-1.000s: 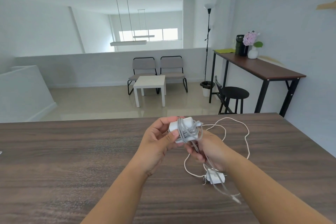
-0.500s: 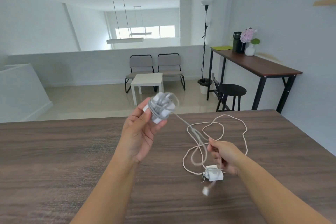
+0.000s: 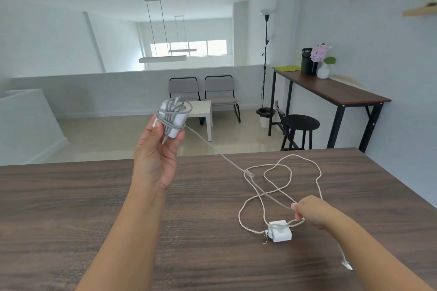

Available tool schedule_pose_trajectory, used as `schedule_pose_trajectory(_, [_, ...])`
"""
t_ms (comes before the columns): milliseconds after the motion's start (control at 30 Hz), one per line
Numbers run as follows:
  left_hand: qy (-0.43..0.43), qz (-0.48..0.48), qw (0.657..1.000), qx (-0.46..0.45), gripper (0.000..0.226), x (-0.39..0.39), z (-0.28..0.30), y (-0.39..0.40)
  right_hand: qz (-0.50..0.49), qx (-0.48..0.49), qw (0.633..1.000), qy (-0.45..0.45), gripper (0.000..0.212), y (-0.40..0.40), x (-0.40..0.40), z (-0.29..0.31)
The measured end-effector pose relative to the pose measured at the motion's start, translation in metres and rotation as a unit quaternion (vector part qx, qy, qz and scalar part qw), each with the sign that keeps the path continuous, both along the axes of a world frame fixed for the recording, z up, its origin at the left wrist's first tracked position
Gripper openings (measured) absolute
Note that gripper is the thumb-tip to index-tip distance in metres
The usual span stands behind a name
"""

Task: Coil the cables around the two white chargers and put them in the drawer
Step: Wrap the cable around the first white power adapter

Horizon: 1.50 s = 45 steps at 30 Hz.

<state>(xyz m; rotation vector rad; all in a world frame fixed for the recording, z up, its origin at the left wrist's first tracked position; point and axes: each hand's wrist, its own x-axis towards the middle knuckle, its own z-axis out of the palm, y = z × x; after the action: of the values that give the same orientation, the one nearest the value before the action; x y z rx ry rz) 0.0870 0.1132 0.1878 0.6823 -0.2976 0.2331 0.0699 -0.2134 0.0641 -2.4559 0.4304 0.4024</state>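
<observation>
I hold the left hand (image 3: 156,160) raised, its grip clenched on the wound charger (image 3: 172,117), while the right hand (image 3: 312,212) pinches the grey cable (image 3: 212,146) above the worktop (image 3: 71,208).

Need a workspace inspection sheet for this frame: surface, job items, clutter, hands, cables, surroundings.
Surface: dark wood-grain tabletop, bare apart from the job's things.
Job's things: large white charger block, wrapped in grey cable, held up above the table; small white charger block lying on the table.
Clutter: nothing seen.
Hands: left hand grips the large charger; right hand pinches cable beside the small charger.
Cables: loose grey cable tail runs down from the large charger; cream cable lies in tangled loops, uncoiled.
Surroundings: black stool, dark side table, two grey chairs; drawer not in view.
</observation>
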Motion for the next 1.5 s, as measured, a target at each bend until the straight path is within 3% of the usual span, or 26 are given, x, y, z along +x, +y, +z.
schedule_pose_trajectory(100, [0.025,-0.004,0.999,0.043,0.045,0.002,-0.004,-0.012,0.039,-0.138,0.989,-0.040,0.018,0.018,0.000,0.010])
schedule_pose_trajectory(167, [0.049,-0.017,0.996,0.074,0.042,0.001,-0.009,-0.026,0.067,-0.157,0.977,-0.125,0.040,0.040,0.002,0.022])
schedule_pose_trajectory(200, [0.054,-0.024,0.994,0.088,0.040,0.000,-0.012,-0.033,0.095,-0.106,0.974,-0.178,0.050,0.055,0.002,0.034])
schedule_pose_trajectory(267, [0.053,-0.042,0.992,0.109,0.037,-0.003,-0.014,-0.048,0.127,0.120,0.950,-0.260,0.059,0.084,0.000,0.059])
schedule_pose_trajectory(333, [0.049,-0.056,0.990,0.119,0.037,-0.006,-0.014,-0.059,0.143,0.290,0.906,-0.274,0.063,0.107,-0.002,0.077])
schedule_pose_trajectory(467, [0.051,-0.080,0.990,0.103,0.044,-0.009,-0.008,-0.063,0.151,0.388,0.870,-0.262,0.066,0.130,0.005,0.087])
schedule_pose_trajectory(567, [0.046,-0.079,0.991,0.101,0.043,-0.008,-0.003,-0.057,0.120,0.491,0.826,-0.248,0.042,0.133,0.008,0.081])
schedule_pose_trajectory(633, [0.039,-0.065,0.991,0.113,0.038,-0.005,-0.002,-0.052,0.100,0.509,0.819,-0.247,0.029,0.132,0.006,0.078])
schedule_pose_trajectory(767, [0.039,-0.001,0.981,0.190,0.023,-0.001,-0.009,-0.042,0.143,0.262,0.894,-0.335,0.024,0.127,-0.003,0.084])
schedule_pose_trajectory(867, [0.029,0.068,0.949,0.306,0.027,0.000,-0.021,-0.038,0.209,0.089,0.898,-0.376,0.021,0.120,-0.015,0.094])
schedule_pose_trajectory(967, [0.011,0.128,0.903,0.409,0.029,0.000,-0.034,-0.033,0.249,-0.022,0.888,-0.387,0.023,0.109,-0.022,0.104])
schedule_pose_trajectory(1133, [-0.039,0.186,0.823,0.535,0.034,-0.009,-0.039,-0.028,0.273,-0.120,0.876,-0.379,0.019,0.097,-0.030,0.119])
schedule_pose_trajectory(1300, [-0.108,0.143,0.789,0.588,0.037,-0.021,-0.037,-0.031,0.318,-0.173,0.831,-0.423,0.018,0.093,-0.031,0.145])
schedule_pose_trajectory(1367, [-0.114,0.098,0.786,0.600,0.035,-0.025,-0.034,-0.030,0.362,-0.156,0.810,-0.435,0.017,0.091,-0.023,0.153])
schedule_pose_trajectory(1500, [-0.109,0.018,0.819,0.563,0.034,-0.030,-0.026,-0.023,0.381,-0.116,0.771,-0.496,0.020,0.077,0.000,0.151])
